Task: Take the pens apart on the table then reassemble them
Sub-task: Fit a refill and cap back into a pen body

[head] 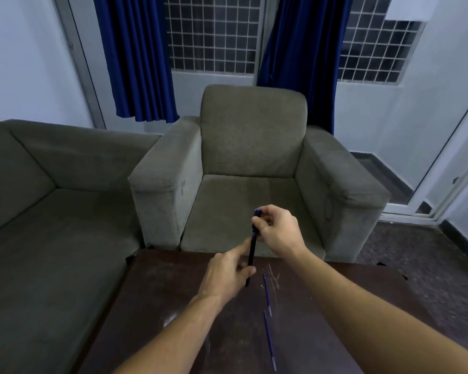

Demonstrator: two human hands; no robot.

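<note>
Head view: left hand [227, 268] grips the pen [252, 247] low, right hand [276, 228] pinches its top; refills [267, 295] lie right of the pen. Likely dismantling; next, twist the ends apart.

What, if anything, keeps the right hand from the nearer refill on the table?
Probably it can reach. The nearer refill lies bare on the table, nothing over it. The right hand is busy: it pinches the top of the pen, which the left hand also holds, so it must let go first.

Dim, bluish indoor light is falling evenly, casting soft shadows. Wide-angle distortion is bowing the door frame [427, 197] at right.
</note>
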